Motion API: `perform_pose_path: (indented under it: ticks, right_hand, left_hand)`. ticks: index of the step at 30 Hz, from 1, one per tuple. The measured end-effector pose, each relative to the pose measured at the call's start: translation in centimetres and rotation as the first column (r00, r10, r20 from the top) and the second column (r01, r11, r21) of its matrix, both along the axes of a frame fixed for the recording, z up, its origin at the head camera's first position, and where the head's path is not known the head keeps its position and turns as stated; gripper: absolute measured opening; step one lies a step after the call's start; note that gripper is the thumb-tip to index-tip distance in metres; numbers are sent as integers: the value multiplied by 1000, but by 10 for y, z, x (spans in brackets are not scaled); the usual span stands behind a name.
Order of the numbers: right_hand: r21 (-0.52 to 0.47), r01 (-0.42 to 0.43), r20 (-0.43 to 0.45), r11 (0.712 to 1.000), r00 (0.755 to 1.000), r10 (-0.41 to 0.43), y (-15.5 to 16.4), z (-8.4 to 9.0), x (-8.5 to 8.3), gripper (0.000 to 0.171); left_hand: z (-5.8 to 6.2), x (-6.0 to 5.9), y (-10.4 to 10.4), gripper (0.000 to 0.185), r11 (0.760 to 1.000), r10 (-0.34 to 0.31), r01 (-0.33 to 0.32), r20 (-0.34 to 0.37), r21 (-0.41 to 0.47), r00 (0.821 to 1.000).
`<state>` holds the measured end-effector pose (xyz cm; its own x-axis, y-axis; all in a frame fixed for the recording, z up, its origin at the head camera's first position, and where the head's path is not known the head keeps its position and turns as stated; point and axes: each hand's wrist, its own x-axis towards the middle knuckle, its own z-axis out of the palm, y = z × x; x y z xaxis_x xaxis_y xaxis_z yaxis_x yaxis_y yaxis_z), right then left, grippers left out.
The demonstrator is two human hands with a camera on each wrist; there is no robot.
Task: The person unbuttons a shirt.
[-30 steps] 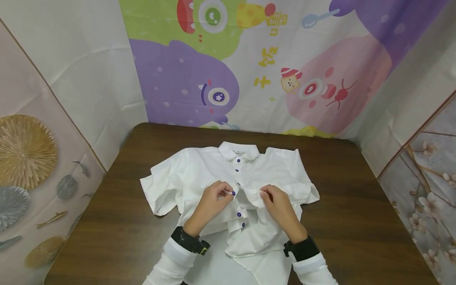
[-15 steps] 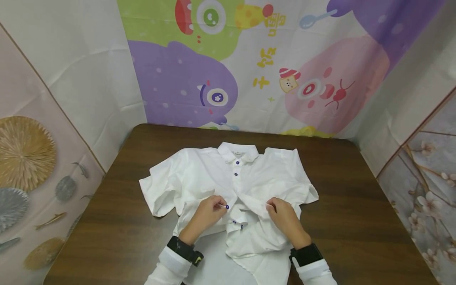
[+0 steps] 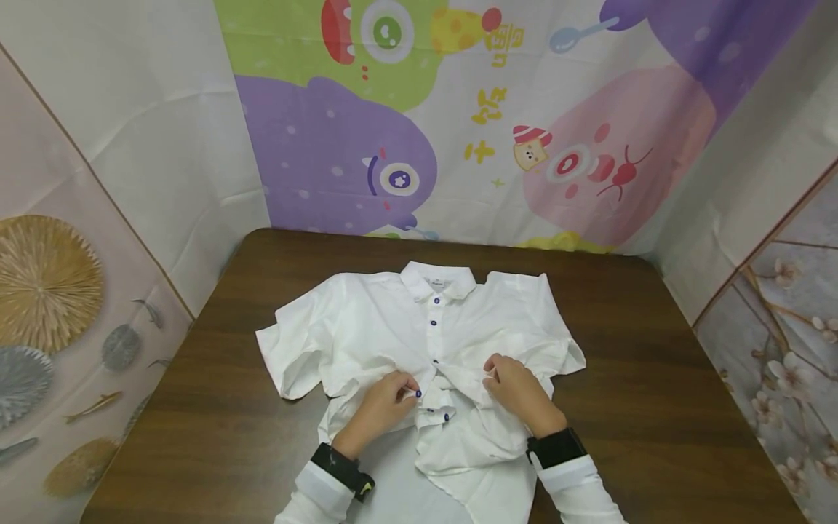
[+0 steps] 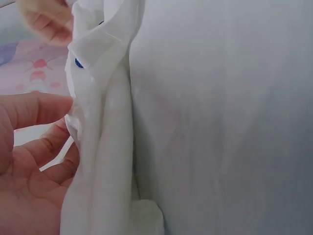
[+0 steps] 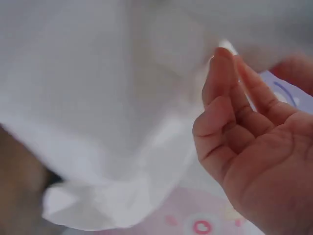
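A white short-sleeved shirt [image 3: 366, 313] lies spread, collar away from me, with blue buttons [image 3: 433, 322] down its front. The front is closed near the collar and parted lower down. My left hand [image 3: 381, 409] pinches the button edge, with a blue button [image 3: 418, 394] showing just beyond its fingertips. In the left wrist view its thumb and fingers [image 4: 46, 105] meet the folded cloth. My right hand [image 3: 521, 393] holds the opposite front edge between thumb and fingertip; its other fingers curl in the right wrist view. Lower buttons [image 3: 447, 417] show between the hands.
The shirt rests on a dark brown wooden table [image 3: 655, 407]. A cartoon-printed cloth [image 3: 471, 196] hangs behind the table's far edge, and pale patterned panels [image 3: 131, 240] stand at both sides. Dark bands [image 3: 556, 447] circle both wrists.
Both hands have come down toward me from a second ago, the left drawing the button edge along. The right then rises slightly again. The middle of the shirt front lies lower and more crumpled.
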<state>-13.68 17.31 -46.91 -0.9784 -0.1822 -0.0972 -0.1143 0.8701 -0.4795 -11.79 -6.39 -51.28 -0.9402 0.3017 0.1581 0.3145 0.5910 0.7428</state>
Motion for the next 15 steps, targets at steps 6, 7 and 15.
perform_pose_path:
  ticks: [6,7,15]
  right_hand:
    - [65,-64,-24,996,998,66,-26,14,-14,17]
    - [81,-79,-31,994,996,82,-31,14,-16,18]
    - [205,-100,-97,974,988,121,-67,-6,-28,35]
  left_hand:
    - [2,3,-1,9,1000,1,-1,0,-8,1000]
    - [2,3,-1,9,1000,0,0,6,-6,1000]
    - [1,3,-1,15,999,-36,36,28,-6,999]
